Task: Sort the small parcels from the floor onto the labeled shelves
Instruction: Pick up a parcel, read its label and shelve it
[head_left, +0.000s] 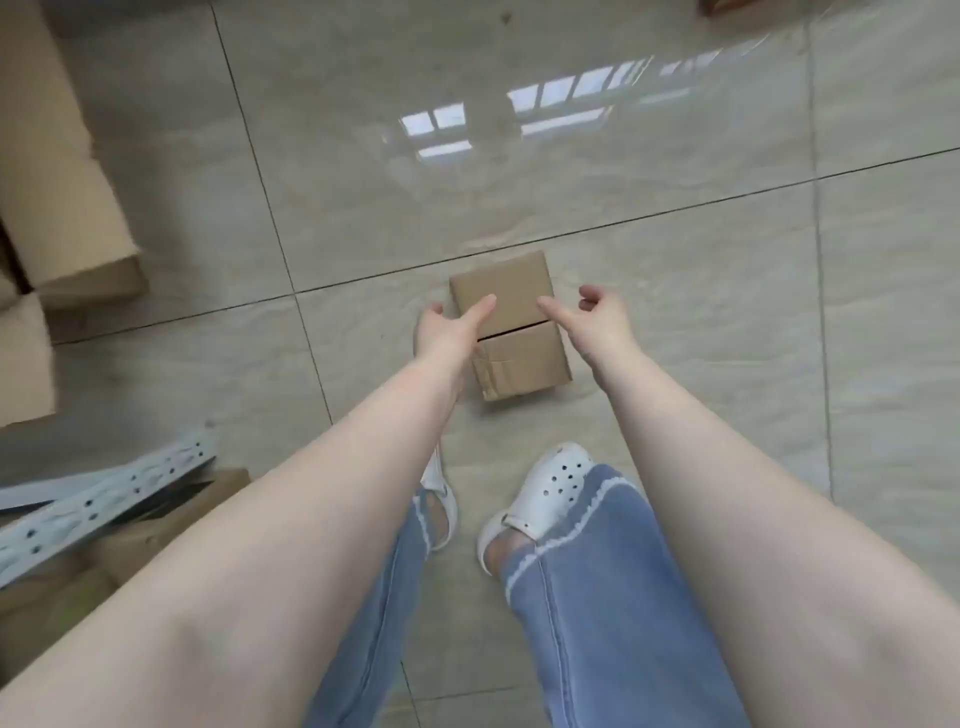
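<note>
Shiny grey floor tiles (649, 171) fill most of the view, and window light shows on them. One small cardboard parcel (511, 325) lies flat on the floor, just in front of the person's white shoes (540, 493). It is brown, with tape across its top and a seam or edge running across the middle.

Both bare hands reach down to the parcel. The left hand (447, 332) is at the parcel's left side, with its thumb lying over the top. The right hand (597, 322) is just beside the parcel's right side, with fingers spread and curled. Neither grip has closed on the parcel, and it rests on the floor.

Far to the left of the parcel sit bigger cardboard boxes (57, 208). Below them, also left of the parcel, lies a white metal shelf rail with holes (104, 499). No labeled shelf can be seen.

This looks like the picking-up step. Next, I think both hands need to press in on the parcel's two sides and lift it. Then the person would need to read its label and find the right shelf.
</note>
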